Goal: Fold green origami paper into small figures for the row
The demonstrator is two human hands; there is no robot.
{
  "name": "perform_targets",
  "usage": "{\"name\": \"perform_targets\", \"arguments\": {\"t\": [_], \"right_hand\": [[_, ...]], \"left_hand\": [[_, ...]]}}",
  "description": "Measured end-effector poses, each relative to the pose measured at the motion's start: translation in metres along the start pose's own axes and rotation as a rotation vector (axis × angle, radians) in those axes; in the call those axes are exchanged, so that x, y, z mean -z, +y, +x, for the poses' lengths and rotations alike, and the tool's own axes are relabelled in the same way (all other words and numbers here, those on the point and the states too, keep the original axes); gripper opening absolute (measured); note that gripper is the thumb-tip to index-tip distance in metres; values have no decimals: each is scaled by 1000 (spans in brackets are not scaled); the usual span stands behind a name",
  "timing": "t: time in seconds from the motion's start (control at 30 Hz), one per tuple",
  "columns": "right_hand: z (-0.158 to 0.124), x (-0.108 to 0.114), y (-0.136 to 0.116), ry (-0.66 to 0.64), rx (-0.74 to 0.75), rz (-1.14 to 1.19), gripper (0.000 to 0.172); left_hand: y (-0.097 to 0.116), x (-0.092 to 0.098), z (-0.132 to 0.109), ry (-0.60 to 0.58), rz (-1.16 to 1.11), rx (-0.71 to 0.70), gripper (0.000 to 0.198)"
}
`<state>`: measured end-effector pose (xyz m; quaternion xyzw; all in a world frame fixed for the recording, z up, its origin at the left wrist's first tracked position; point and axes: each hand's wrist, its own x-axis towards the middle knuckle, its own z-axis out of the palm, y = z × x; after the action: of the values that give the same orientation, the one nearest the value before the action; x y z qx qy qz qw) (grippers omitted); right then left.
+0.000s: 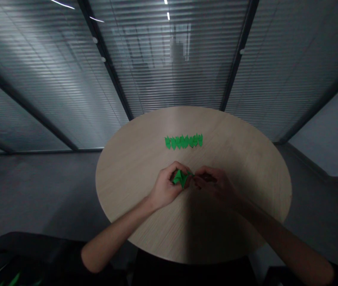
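A small folded green paper piece [181, 177] sits between both hands just above the middle of the round wooden table [133, 159]. My left hand [166, 186] is closed around its left side, fingers curled over it. My right hand [213, 184] pinches its right tip with thumb and fingers pressed together. Farther back on the table lies a row of several folded green paper pieces [183, 141], side by side, untouched.
Behind the table stands a glass wall with horizontal blinds and dark frames [109, 71]. Grey floor surrounds the table. A dark surface [23, 254] lies at lower left with green bits at its bottom edge.
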<state>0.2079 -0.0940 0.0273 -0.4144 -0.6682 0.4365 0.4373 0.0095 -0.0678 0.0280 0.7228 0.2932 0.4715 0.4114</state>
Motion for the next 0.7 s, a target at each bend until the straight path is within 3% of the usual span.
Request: {"name": "perform_targets", "arguments": {"t": [0.3,0.7], "right_hand": [[1,0,-4,-22,89,-1,23],[2,1,2,2,73,-43,27]], "left_hand": [[-5,2,-2,-31,55,-39,19],[-5,3,-3,-49,110,-76,20]]}}
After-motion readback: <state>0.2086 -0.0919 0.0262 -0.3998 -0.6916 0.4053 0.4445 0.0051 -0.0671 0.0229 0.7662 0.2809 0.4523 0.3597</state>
